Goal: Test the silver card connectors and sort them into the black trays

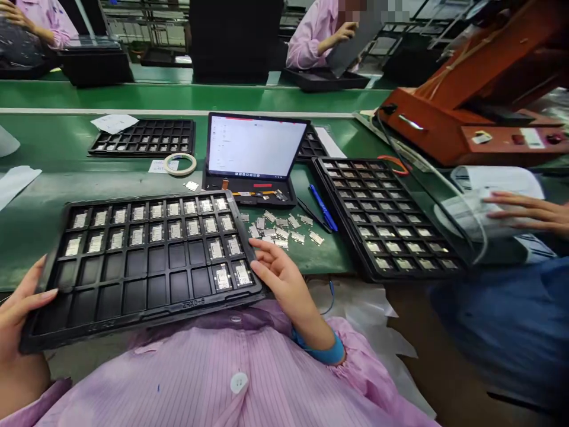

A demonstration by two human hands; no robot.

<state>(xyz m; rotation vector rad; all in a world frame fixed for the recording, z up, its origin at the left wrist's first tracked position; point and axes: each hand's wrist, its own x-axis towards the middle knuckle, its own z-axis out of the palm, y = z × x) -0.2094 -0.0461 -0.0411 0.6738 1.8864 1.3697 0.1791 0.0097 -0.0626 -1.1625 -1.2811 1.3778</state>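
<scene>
A black compartment tray (151, 267) is held in front of my body, tilted, its near side overhanging the table edge. My left hand (22, 314) grips its left end, thumb on the rim. At the opposite end, my right hand (278, 273) is closed on the right rim, thumb on top. Small silvery metal parts (156, 233) fill the two far rows and the right-hand columns; the other pockets in the nearer rows hold nothing. Several loose metal parts (282, 223) lie on the green table just beyond my right hand.
A tablet (258, 145) stands behind the loose parts. Right of it lie tweezers (313, 214), a blue pen (323, 207) and stacked filled trays (391, 219). A tape roll (180, 165) lies behind my tray. Another person's hand (528, 210) touches rolled paper near an orange machine (480, 107).
</scene>
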